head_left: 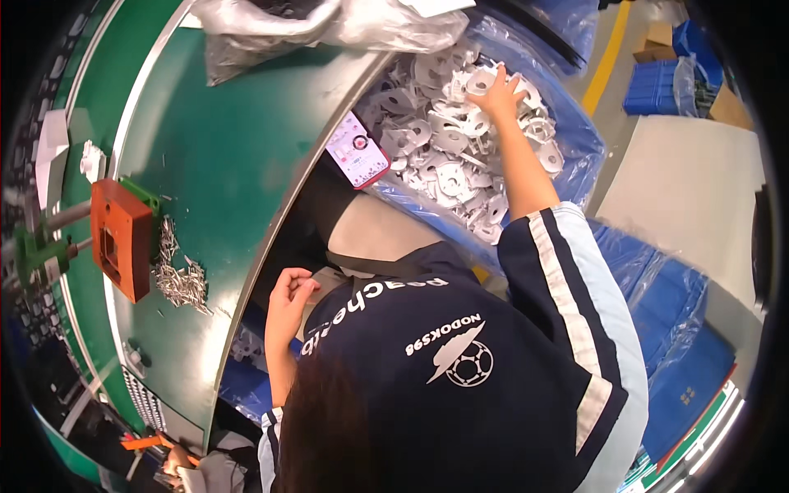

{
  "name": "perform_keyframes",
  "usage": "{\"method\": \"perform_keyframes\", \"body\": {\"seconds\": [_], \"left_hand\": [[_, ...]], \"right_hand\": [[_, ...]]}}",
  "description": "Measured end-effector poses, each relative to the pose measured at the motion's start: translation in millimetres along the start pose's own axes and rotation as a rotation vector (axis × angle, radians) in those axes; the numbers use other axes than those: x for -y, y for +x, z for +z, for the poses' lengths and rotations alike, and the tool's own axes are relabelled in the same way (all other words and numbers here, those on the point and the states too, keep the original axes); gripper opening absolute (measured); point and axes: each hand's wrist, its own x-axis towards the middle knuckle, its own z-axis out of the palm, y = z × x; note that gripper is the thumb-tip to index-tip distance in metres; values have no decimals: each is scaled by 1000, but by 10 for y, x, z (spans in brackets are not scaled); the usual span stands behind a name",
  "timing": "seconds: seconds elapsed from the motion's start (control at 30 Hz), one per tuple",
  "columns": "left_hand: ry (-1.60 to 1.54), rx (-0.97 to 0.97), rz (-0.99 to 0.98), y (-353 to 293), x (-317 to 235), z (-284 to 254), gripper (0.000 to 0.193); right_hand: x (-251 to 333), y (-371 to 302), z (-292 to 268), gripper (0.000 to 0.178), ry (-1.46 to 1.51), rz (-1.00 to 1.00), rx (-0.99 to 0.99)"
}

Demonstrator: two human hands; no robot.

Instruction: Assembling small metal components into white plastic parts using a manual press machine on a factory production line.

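My right hand (499, 97) reaches to the far part of a lined blue bin (588, 135). Its fingers are spread over a heap of white plastic parts (450, 177), flat rounded pieces with a hole in the middle. The fingertips appear to touch the top parts, but no part is lifted. Above my lap, beside the table edge, my left hand (289, 300) is raised with loosely curled fingers. Nothing shows in it.
A phone (357, 152) with a lit screen lies at the bin's left edge. On the green table (238, 140) are a red-orange block fixture (121, 241), a pile of small metal pins (182, 283) and clear plastic bags (271, 33). Further blue bins (657, 287) stand at right.
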Motion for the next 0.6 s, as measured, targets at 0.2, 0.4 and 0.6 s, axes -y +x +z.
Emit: {"method": "perform_keyframes", "body": {"seconds": [0.2, 0.4, 0.6], "left_hand": [[75, 273, 35, 614, -607, 547, 22], [167, 407, 247, 1565, -1139, 1487, 34], [624, 195, 550, 2581, -1029, 2174, 64]], "right_hand": [[-573, -93, 188, 78, -114, -129, -115], [-930, -70, -230, 71, 570, -81, -169], [-1893, -46, -138, 71, 335, 345, -237]]}}
